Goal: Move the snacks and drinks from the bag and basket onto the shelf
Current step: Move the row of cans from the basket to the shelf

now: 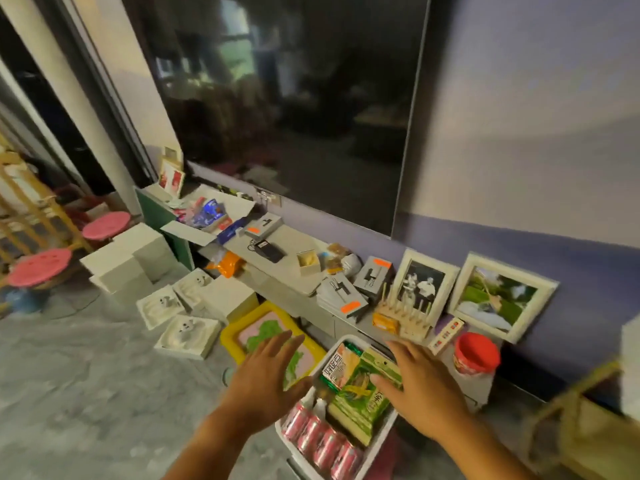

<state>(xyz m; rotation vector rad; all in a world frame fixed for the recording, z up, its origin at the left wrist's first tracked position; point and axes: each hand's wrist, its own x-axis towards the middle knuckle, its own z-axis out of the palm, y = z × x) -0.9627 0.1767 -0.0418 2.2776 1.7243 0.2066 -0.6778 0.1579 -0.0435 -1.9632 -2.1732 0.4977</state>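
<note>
A white basket (pixel 382 433) sits below and between the two open hands. Green snack bags (pixel 363 393) lie flat in it, just under the right hand's (pixel 420 389) thumb. Pink cans (pixel 320 441) lie in a row on their sides, nearer than the left hand (pixel 268 375). The grey shelf (pixel 291 268) runs beyond the fingertips.

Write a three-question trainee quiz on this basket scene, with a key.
1. True or false: the left hand is gripping a can.
2. Which lies nearest the camera in the white basket? A) pink cans B) green snack packs C) a carton
3. Fill in: the red-lidded tub stands on the ____, below the two photo frames.

Key: 1 false, both hands are open, the right hand over the green packs. 2 A. 3 shelf.
</note>
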